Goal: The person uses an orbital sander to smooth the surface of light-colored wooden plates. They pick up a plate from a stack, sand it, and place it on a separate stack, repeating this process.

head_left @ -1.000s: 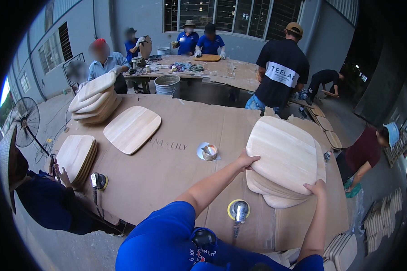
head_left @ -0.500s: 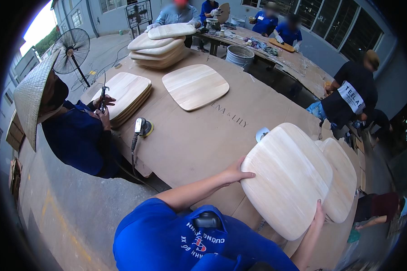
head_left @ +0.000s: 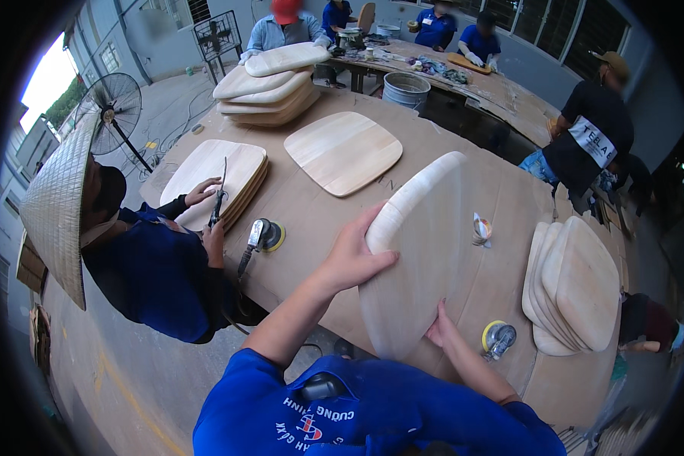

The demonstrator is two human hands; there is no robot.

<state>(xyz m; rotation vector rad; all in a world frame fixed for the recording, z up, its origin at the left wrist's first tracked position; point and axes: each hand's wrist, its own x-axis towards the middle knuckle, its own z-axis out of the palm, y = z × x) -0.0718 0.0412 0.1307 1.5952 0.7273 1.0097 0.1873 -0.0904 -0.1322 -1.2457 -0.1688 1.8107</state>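
Between my two hands I hold a pale wooden board [head_left: 422, 251] with rounded corners, tilted up on edge above the table. My left hand [head_left: 359, 251] grips its upper left edge, thumb on the near face. Lower down, my right hand [head_left: 441, 327] clasps the opposite edge, its fingers partly hidden by the board. To the right of my right hand lies a round sander [head_left: 499, 338] with a yellow pad rim. Further right is a stack of similar wooden boards [head_left: 577, 285]. A small roll of tape or disc [head_left: 481, 229] rests beyond the held board.
Cardboard covers the table [head_left: 319, 220]. A single board [head_left: 343, 152] lies flat ahead. Another sander [head_left: 264, 237] sits left, near a co-worker in a conical hat [head_left: 57, 205] holding an air gun [head_left: 218, 204]. Stacked boards [head_left: 270, 95] stand at the far end, before another person.
I have carried the board leftward, away from the right-hand stack, and tipped it steeply on edge. The sander beside that stack has come into sight. The co-worker's hands have moved apart.
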